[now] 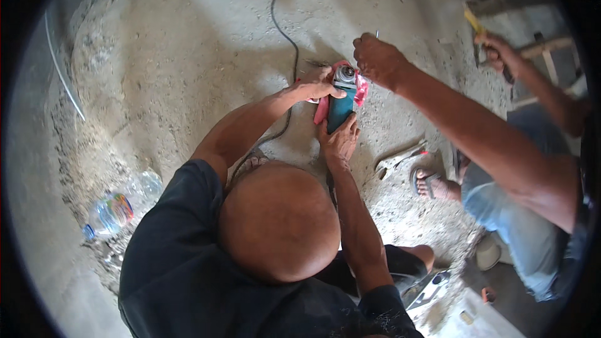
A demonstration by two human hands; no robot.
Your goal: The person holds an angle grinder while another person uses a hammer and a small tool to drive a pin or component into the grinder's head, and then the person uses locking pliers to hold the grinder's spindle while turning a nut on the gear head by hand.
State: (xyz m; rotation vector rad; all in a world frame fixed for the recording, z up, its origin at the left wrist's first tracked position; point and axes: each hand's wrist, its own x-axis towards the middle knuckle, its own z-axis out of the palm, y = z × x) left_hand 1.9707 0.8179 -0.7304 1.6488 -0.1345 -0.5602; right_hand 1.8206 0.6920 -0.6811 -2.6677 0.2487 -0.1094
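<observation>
Neither my left hand nor my right hand shows; the hands in view appear to belong to two other people. A crouching person in a dark shirt [169, 231], seen from above, holds a teal power tool that looks like an angle grinder [341, 109] with both hands, one by its silver head and one at its rear. Pink-red cloth or plastic [361, 89] lies around the tool. From the right, another person's closed hand [379, 59] hovers beside the silver head, a thin metal tip poking out of it. A hand further right [494, 53] grips a yellow-ended tool [473, 20].
A black power cord [295, 47] runs across the rough concrete floor, its plug at the far end. Metal pliers or a clamp [400, 158] lie near a sandalled foot [432, 184]. A clear plastic bottle [113, 213] rests at left. Wooden pieces [544, 47] stand at far right.
</observation>
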